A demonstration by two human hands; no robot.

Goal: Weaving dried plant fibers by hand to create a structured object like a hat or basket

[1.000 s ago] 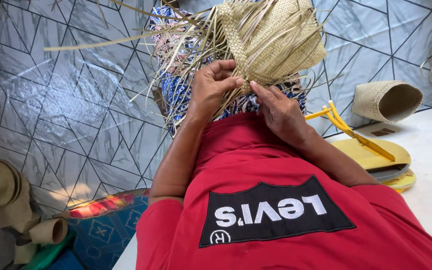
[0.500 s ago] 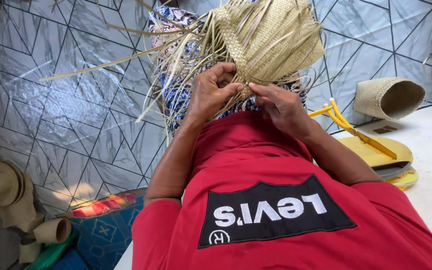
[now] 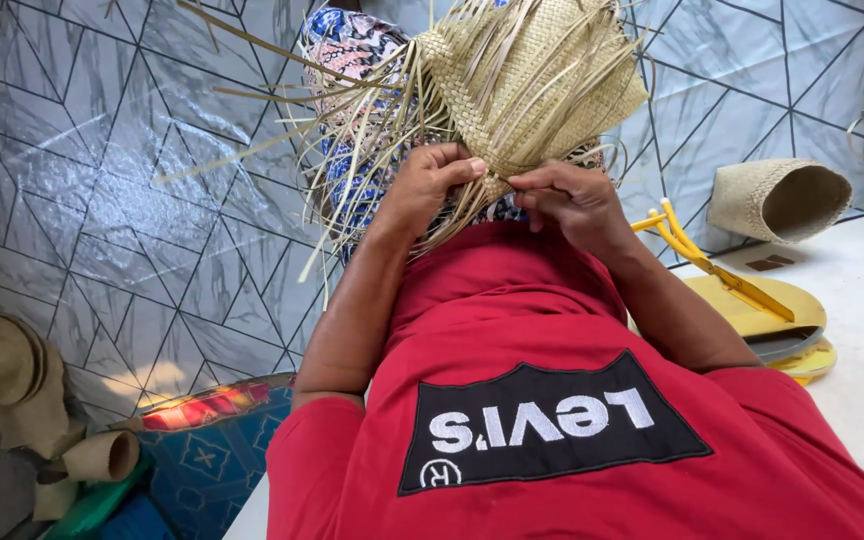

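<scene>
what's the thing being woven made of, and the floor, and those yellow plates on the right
Woven piece: looks like dried palm or straw strips, matte tan, with a plaited surface and loose ends fanning out by the left hand and right hand. Floor: probably glossy vinyl or tile, given its sheen and marble print. Yellow plates: seemingly smooth plastic.

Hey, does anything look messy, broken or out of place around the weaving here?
Nothing stands out. Both hands, left and right, pinch the half-woven straw piece; its loose strands are just unwoven ends. A finished basket lies on its side.
</scene>
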